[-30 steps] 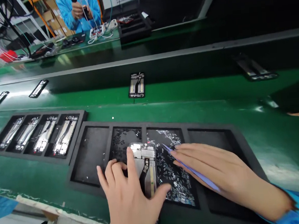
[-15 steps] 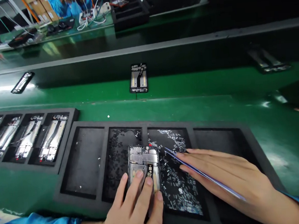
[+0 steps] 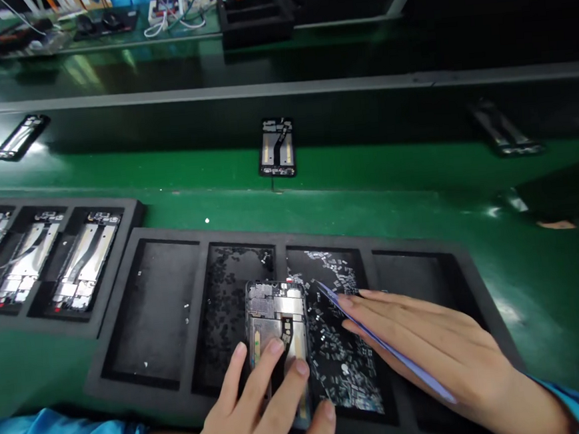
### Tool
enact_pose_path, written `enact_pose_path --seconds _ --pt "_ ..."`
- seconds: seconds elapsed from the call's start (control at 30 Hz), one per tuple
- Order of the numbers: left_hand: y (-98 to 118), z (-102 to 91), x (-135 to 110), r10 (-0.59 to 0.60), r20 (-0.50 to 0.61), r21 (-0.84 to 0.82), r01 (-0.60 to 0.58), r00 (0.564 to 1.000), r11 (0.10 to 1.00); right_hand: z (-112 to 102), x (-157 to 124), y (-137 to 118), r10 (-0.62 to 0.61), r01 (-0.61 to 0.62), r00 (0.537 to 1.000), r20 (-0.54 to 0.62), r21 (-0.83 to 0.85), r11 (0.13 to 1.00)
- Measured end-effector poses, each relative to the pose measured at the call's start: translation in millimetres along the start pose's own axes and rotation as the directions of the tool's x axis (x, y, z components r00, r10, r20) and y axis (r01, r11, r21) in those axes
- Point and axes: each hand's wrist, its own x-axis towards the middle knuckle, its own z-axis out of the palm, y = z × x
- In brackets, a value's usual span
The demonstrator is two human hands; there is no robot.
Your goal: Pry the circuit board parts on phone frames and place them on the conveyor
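Note:
An opened phone [image 3: 264,306], with metal shields and a dark flex cable showing, lies over the dark foam tray [image 3: 187,349], across the divider between two compartments. My left hand [image 3: 269,406] holds it from above, fingers spread across its lower part and thumb near its right edge. In my right hand [image 3: 430,346] is a pair of purple tweezers [image 3: 395,352], pinched between thumb and fingers. The tips hover just right of the phone's top end, over a compartment strewn with tiny silvery pieces [image 3: 353,382]. Whether the tips grip a piece is too small to tell.
Small black parts [image 3: 221,302] fill the compartment left of the phone. A second foam tray [image 3: 133,212] at left carries several opened phones. Farther back, another opened phone [image 3: 277,148] lies on the green surface, with one more phone [image 3: 506,130] at far right.
My left thumb has moved out from the phone's right edge, and the fingers have shifted slightly. The tweezers stay near the phone's top right. The head view has turned a little.

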Motion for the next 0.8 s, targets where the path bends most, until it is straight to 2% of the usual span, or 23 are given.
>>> enact_pose_path --seconds 0.23,0.3,0.37,0.4,0.47,0.5,0.53,0.57,0.63,0.7,0.8 --pt "4 1.7 -1 -0.006 0.016 0.022 0.005 1.000 1.000 2 -15 5 -0.065 0.066 0.991 0.117 -0.003 0.998" --pt "5 3.0 -3 0.015 0.007 0.045 -0.015 1.000 0.999 1 -14 4 -0.065 0.065 0.992 0.110 0.000 0.998" --pt "5 4.6 -4 0.039 0.016 0.068 -0.040 0.999 0.997 -4 -4 0 0.030 -0.031 0.998 0.049 0.016 0.999" --pt "5 5.5 -5 0.046 0.029 0.081 -0.048 0.999 0.996 -8 3 -2 0.131 -0.131 0.991 0.001 0.034 0.991" --pt "6 7.3 -8 0.065 0.047 0.103 -0.070 0.997 0.992 -16 25 -7 0.364 -0.356 0.926 -0.095 0.091 0.930" --pt "7 8.2 -10 0.069 0.052 0.107 -0.074 0.996 0.992 -18 38 -8 0.446 -0.431 0.889 -0.108 0.134 0.892" --pt "7 9.0 -11 0.070 0.044 0.105 -0.074 0.997 0.992 -19 53 -9 0.479 -0.459 0.873 -0.093 0.175 0.871" --pt "8 9.8 -13 0.071 0.031 0.096 -0.073 0.997 0.993 -18 67 -10 0.453 -0.434 0.890 -0.051 0.215 0.875" --pt "7 10.9 -15 0.086 -0.006 0.080 -0.085 0.996 0.993 -9 92 -8 0.309 -0.303 0.951 0.017 0.263 0.916" --pt "4 11.4 -16 0.116 -0.001 0.092 -0.115 0.993 0.989 8 107 -5 0.210 -0.197 0.977 -0.030 0.244 0.950" --pt "-2 11.3 -15 0.158 0.043 0.137 -0.162 0.987 0.977 34 107 -1 0.187 -0.157 0.975 -0.122 0.224 0.962"
